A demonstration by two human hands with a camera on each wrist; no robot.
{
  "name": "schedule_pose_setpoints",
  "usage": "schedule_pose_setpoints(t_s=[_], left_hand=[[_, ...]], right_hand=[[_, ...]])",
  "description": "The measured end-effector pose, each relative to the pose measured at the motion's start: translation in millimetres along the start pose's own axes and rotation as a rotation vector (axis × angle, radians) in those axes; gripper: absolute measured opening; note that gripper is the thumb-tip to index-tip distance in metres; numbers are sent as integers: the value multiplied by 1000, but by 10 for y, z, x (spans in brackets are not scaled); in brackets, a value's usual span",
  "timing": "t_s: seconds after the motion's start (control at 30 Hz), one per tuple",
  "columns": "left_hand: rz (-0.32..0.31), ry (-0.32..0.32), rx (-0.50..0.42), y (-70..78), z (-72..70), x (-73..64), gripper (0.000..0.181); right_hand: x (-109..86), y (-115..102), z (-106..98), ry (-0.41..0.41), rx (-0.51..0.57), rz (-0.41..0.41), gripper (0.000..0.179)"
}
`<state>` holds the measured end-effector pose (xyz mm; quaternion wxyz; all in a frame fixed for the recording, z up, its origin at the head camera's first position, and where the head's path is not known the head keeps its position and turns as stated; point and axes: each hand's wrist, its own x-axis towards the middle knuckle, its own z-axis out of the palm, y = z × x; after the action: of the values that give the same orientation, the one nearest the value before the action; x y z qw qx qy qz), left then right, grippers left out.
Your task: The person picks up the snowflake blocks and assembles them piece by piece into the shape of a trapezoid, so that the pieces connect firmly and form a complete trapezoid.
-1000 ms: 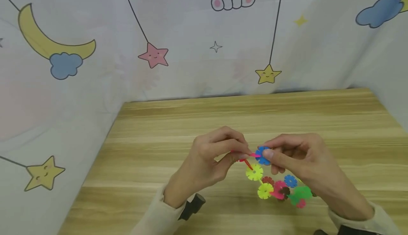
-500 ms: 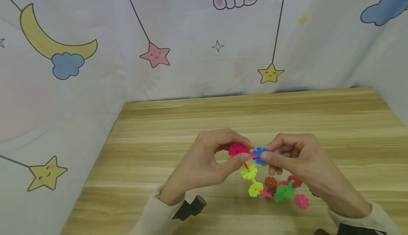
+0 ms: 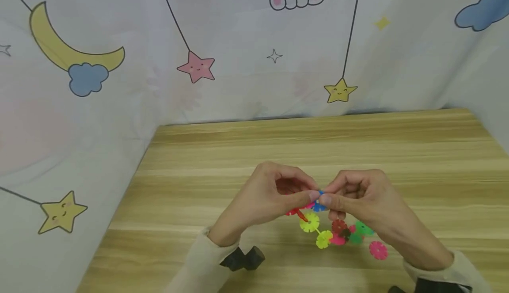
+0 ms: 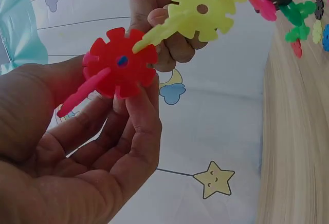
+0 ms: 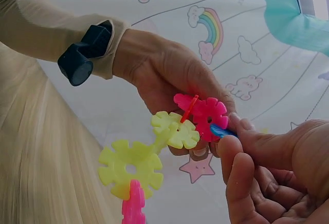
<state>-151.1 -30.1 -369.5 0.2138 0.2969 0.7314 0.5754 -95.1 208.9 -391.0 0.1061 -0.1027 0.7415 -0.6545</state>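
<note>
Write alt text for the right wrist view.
Right hand pinches a blue disc at the rim of a pink disc held by the left hand. From it, a chain of red, yellow and pink pieces runs to the lower left. Behind is pale cloth printed with a rainbow.

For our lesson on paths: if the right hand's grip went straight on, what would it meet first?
Probably the left hand, directly facing it; the pink flower is close too, and depth is unclear.
</note>
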Motion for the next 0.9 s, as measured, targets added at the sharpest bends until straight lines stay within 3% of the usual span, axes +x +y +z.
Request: schedule_pose_setpoints(t_s=[0.13,0.27,0.37,0.5,0.73,0.9], left_hand=[[24,-26,5,-32,-45,36,7],[24,-13,53,-84,-197,65,8],[-5,22,90,-103,-356,63,7],[-31,92,116,-93,-531,19,7],[-34,147,126,-89,-635,-10,7],[-44,159,112,-86,-630,10,7]], right_hand=[[15,35,-20,36,-38,-15,12],[42,133,-125,90,-131,-92,12],[42,271,-294,130,-215,-125,15],[4,555,-613,160,-323,-79,18],[-235,1103,-1164,95,-444,-9,20],[-383,1294,-1336,-41,-534,-85,29]])
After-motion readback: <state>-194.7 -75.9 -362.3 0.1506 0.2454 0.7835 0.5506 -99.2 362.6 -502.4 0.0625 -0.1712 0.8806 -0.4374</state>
